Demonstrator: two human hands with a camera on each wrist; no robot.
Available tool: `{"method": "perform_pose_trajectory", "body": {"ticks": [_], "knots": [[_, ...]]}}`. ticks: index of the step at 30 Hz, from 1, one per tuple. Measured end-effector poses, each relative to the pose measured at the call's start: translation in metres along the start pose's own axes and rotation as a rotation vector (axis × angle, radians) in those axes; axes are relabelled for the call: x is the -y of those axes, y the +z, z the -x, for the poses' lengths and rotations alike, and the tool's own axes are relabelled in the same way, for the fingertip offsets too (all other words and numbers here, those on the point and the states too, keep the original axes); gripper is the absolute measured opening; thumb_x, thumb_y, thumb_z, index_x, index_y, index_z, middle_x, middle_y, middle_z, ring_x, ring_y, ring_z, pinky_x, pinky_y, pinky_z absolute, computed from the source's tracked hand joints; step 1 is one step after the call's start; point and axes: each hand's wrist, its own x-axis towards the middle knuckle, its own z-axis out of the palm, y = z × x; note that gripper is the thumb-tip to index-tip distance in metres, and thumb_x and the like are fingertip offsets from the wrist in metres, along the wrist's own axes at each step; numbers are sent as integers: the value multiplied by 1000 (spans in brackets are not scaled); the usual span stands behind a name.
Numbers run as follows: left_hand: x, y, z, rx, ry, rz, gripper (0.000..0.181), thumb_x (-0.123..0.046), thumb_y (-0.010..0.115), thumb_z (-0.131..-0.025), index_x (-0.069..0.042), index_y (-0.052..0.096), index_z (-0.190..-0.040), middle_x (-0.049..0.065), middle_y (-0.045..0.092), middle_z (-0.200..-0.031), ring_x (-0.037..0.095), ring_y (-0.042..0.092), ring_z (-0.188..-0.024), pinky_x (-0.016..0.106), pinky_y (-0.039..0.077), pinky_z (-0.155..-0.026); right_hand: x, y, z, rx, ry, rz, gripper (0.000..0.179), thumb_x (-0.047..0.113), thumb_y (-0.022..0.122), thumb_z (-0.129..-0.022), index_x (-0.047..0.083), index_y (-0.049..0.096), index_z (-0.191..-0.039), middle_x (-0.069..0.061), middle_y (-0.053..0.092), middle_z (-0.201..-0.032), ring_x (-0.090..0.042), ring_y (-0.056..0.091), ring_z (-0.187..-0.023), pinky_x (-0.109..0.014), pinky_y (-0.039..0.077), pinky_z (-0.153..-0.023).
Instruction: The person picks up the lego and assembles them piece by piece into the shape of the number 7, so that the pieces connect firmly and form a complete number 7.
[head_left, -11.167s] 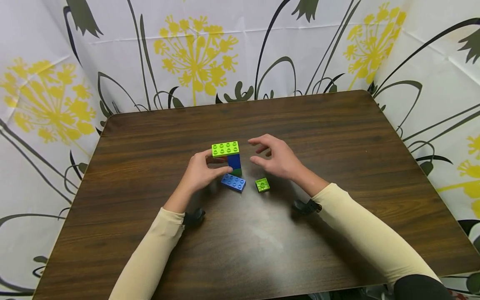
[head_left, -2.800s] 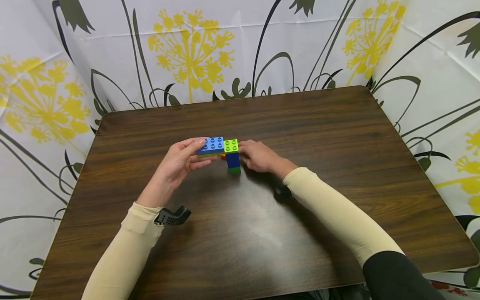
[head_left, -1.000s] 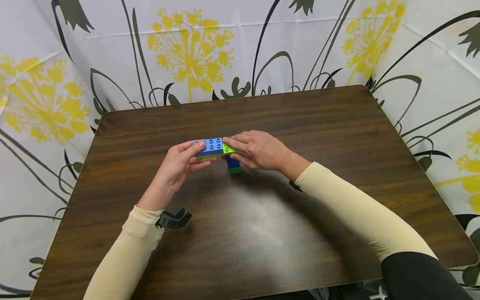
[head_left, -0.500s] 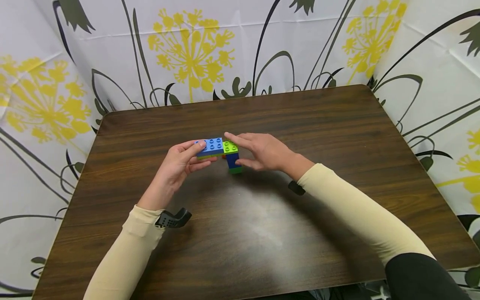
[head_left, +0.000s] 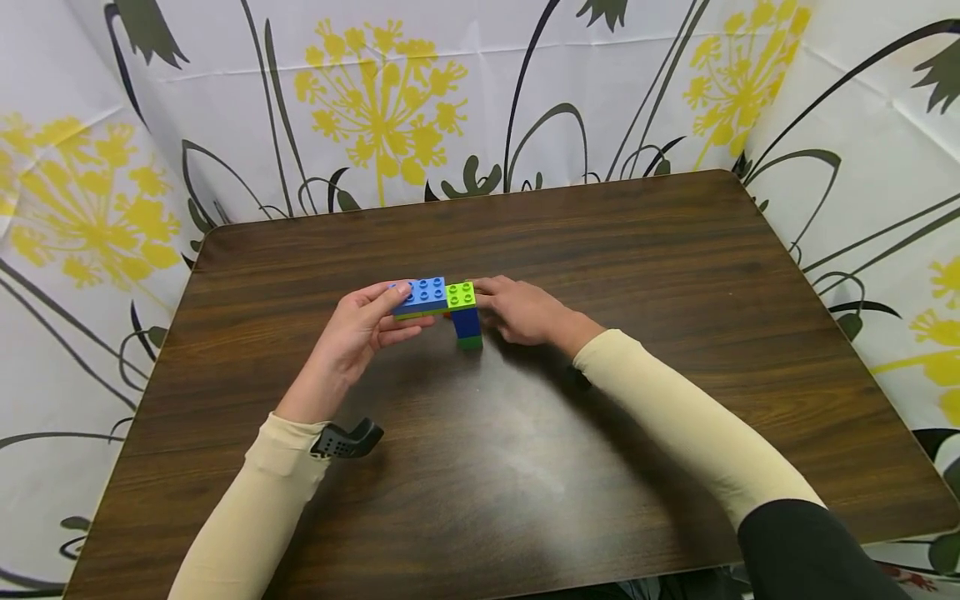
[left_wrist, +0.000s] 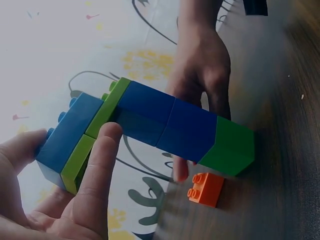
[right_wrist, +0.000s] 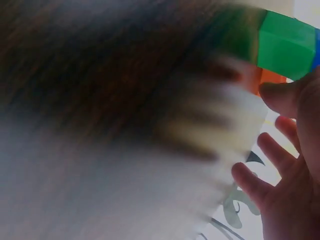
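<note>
A toy-brick tower stands on the table: a green brick [head_left: 470, 342] at the bottom, two dark blue bricks [left_wrist: 170, 115] above it, and a lime green brick [head_left: 461, 296] on top. A lighter blue brick [head_left: 424, 293] sits over the lime layer, overhanging to the left. My left hand [head_left: 352, 325] pinches this overhanging end, thumb on the studs and fingers beneath. On the tower's far right side is my right hand [head_left: 525, 312], its fingers apart and low by the base. Near its fingertips lies an orange brick [left_wrist: 207, 190], mostly hidden in the head view.
The brown wood-grain table [head_left: 480, 483] extends around the tower. A white cloth [head_left: 480, 83] with yellow and grey plant prints hangs behind and beside it. A black wrist device [head_left: 348, 437] sits at the left cuff.
My right hand has come off the tower's top and dropped behind its right side. The left hand keeps its hold. Much earlier, the lighter blue brick and a small lime brick lay on the table.
</note>
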Motion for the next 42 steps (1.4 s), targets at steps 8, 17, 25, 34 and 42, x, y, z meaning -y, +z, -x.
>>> {"method": "perform_pose_trajectory", "body": {"ticks": [8, 17, 25, 34, 42], "knots": [[0, -1, 2, 29, 11, 13, 47, -33, 68, -93, -3, 58, -128, 11, 67, -113, 28, 72, -92, 41, 51, -85, 0, 3, -6, 14, 9, 40, 49, 11, 63, -93, 15, 53, -141, -11, 42, -147, -28, 36, -137, -47, 39, -106], [0, -4, 3, 47, 5, 44, 51, -36, 62, -97, -1, 54, -133, 12, 67, -115, 29, 71, -95, 37, 55, -81, -1, -1, -2, -46, 72, -37, 36, 32, 65, -95, 15, 61, -127, -2, 58, -117, -19, 55, -104, -40, 48, -93], [0, -4, 3, 56, 8, 45, 52, -36, 66, -95, -2, 55, -133, 13, 66, -117, 29, 71, -96, 39, 53, -84, -12, -2, 13, -100, 153, -54, 31, 28, 69, -93, 14, 63, -120, -1, 61, -107, -18, 58, -92, -37, 52, -86], [0, -3, 4, 71, 24, 65, 46, -31, 66, -95, -2, 57, -130, 12, 67, -114, 29, 71, -93, 42, 51, -86, -13, -23, 31, -261, 158, -244, 21, 21, 68, -94, 14, 65, -114, 1, 63, -110, -19, 60, -99, -34, 51, -87], [1, -3, 5, 69, 28, 65, 45, -30, 65, -96, -1, 56, -129, 11, 69, -112, 28, 72, -92, 38, 53, -82, 5, -52, 37, -463, 2, -431, 24, 15, 68, -94, 11, 65, -118, 1, 62, -114, -12, 60, -99, -33, 55, -85]]}}
